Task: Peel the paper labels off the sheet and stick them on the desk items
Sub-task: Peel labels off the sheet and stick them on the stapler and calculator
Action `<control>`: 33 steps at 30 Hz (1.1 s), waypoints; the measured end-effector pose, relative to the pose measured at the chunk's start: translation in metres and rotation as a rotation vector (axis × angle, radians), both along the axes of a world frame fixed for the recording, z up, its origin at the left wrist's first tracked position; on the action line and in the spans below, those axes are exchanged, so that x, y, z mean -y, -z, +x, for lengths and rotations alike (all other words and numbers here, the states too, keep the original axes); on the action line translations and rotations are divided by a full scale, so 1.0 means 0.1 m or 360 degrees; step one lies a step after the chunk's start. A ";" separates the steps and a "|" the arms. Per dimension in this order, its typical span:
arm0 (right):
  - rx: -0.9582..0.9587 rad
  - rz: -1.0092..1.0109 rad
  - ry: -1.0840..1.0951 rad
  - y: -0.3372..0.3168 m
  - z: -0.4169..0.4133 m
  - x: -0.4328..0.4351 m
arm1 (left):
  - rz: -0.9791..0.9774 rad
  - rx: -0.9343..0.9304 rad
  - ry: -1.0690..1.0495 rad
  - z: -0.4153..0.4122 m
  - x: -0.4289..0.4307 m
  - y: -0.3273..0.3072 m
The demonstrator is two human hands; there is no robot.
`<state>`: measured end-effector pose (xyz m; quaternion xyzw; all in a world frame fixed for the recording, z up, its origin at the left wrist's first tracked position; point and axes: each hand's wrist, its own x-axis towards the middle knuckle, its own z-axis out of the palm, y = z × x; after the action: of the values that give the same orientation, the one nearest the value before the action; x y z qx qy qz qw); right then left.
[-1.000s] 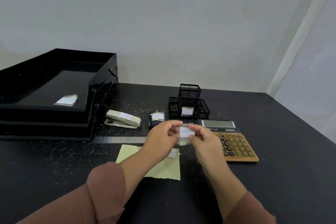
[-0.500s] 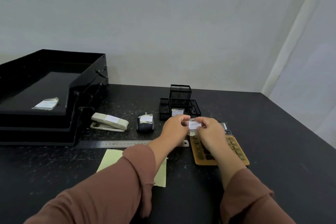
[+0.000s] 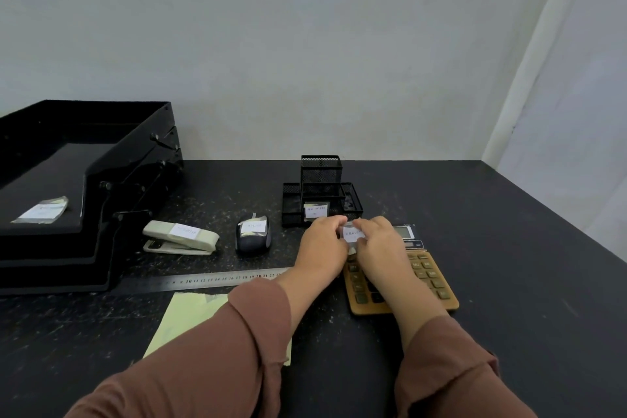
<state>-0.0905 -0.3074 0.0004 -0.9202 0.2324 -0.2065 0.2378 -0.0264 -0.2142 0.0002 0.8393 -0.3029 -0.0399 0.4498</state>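
Sleeves cover much of the yellow sheet [image 3: 183, 322]; the left hand [image 3: 322, 244] and right hand [image 3: 381, 248] pinch one small label [image 3: 353, 233] between fingertips above the calculator [image 3: 431, 275], hiding its upper left; writing illegible; organizer [image 3: 320, 193] beyond.

Both arms reach forward, left hand [image 3: 322, 241] and right hand [image 3: 380, 241] meeting, fingers [image 3: 359, 224] pinched together

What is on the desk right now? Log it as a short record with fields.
held: small white paper label, pinched by left hand and right hand
beneath hands: gold-brown calculator
already labelled: cream stapler, dark computer mouse, black mesh organiser, black stacked letter tray
unlabelled: steel ruler
sheet: pale yellow backing sheet
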 end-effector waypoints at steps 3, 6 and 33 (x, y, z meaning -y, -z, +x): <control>-0.0066 -0.0088 0.0000 -0.01 0.02 -0.02 | 0.0025 0.0039 -0.0011 0.00 0.02 0.00; -0.0123 -0.0187 -0.0021 -0.01 0.03 -0.03 | 0.0039 0.0065 -0.0012 -0.01 0.02 -0.01; -0.0413 -0.0359 0.0296 -0.01 -0.06 0.04 | 0.0367 -0.0145 0.0094 0.06 0.00 -0.09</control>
<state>-0.0964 -0.3114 0.0013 -0.9344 0.3206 -0.1321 0.0812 -0.0206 -0.2146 0.0097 0.8734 -0.3002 -0.1257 0.3622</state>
